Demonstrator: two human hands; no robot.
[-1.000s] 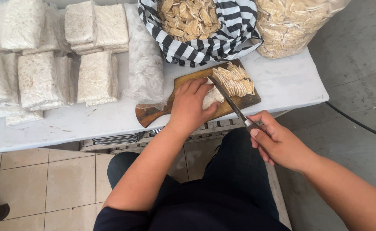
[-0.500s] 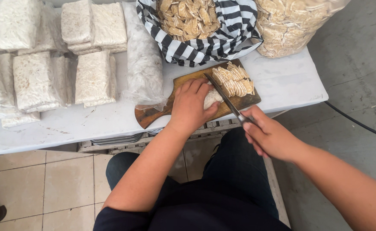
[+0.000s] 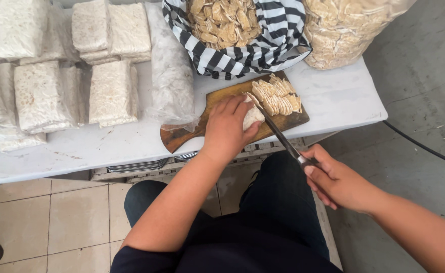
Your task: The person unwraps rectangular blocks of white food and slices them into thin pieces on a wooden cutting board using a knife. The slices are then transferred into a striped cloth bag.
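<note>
My left hand (image 3: 228,126) presses down on a pale block of tempeh (image 3: 253,117) on a wooden cutting board (image 3: 216,97). My right hand (image 3: 336,179) grips the handle of a long knife (image 3: 277,131), whose blade rests against the right face of the block. A row of thin cut slices (image 3: 278,95) leans together on the board just right of the blade.
Several wrapped white tempeh blocks (image 3: 45,96) cover the left of the white table (image 3: 344,101). A striped cloth bag (image 3: 275,43) of slices sits behind the board, a clear plastic bag of slices (image 3: 341,30) to its right. A black cable (image 3: 425,146) crosses the grey floor.
The knife has slid back towards me along the block while my right hand drew back a little. My left hand stays on the block.
</note>
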